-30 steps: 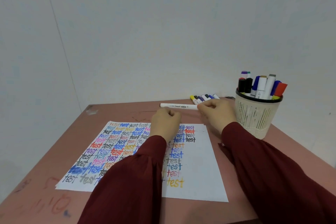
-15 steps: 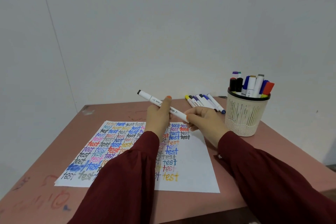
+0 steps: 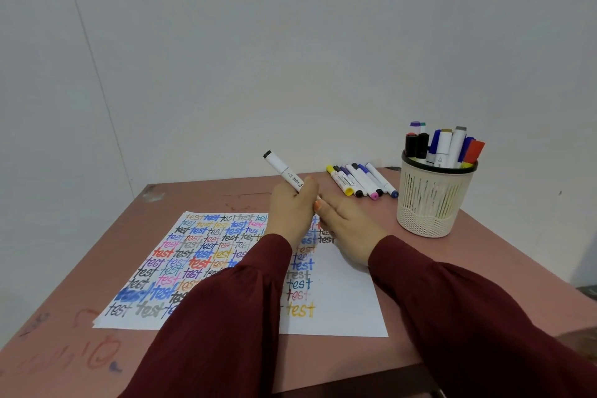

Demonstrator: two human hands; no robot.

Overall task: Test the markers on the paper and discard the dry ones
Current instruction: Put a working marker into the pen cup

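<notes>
Cream pen cup (image 3: 433,203), loose markers (image 3: 358,181) near far-right corner of our desk (image 3: 193,197); sleeves (image 3: 226,317) cover "test" rows on paper (image 3: 349,307); left hand (image 3: 292,207) grips white marker (image 3: 281,168), right hand (image 3: 349,226) straight-fingered.

My left hand (image 3: 292,210) is curled into a fist round a marker (image 3: 284,173), the back of the hand toward me. The marker's capped end sticks up and out to the left above my knuckles. My right hand (image 3: 347,229) sits just beside it on the right, fingers stretched fairly straight, tips meeting the left hand. Both forearms reach forward and converge, left sleeve (image 3: 226,317) and right sleeve (image 3: 468,317) dark red, wrists near each other
</notes>
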